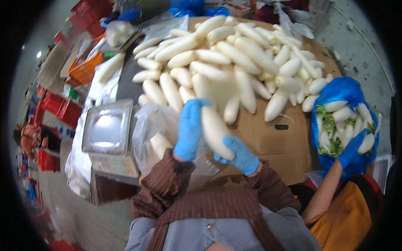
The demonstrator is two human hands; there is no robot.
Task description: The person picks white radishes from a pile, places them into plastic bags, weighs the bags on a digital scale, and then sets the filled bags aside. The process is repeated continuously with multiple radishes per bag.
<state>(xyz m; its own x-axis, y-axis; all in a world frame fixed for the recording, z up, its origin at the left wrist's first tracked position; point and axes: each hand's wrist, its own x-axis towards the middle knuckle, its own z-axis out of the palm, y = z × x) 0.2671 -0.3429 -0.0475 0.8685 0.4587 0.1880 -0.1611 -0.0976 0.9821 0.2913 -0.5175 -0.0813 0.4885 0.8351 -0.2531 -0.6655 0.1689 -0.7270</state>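
Observation:
Between my two gloved hands is a large white radish [214,131], tilted with its lower end toward my body. My left hand [190,130], in a blue glove, grips its upper left side. The lower end rests in the fingers of my right hand [241,153], also gloved in blue. Just left of my left wrist stands a clear plastic bag [147,125] with a white radish [160,145] inside. Beyond my hands, a big heap of white radishes [216,56] covers the far part of a cardboard-topped table [267,141].
A scale with a metal pan [108,127] stands at left. At right, a co-worker's gloved hand [353,150] touches a radish in a blue bag [339,89] holding radishes and greens. An orange crate [84,69] and red crates [61,108] lie farther left.

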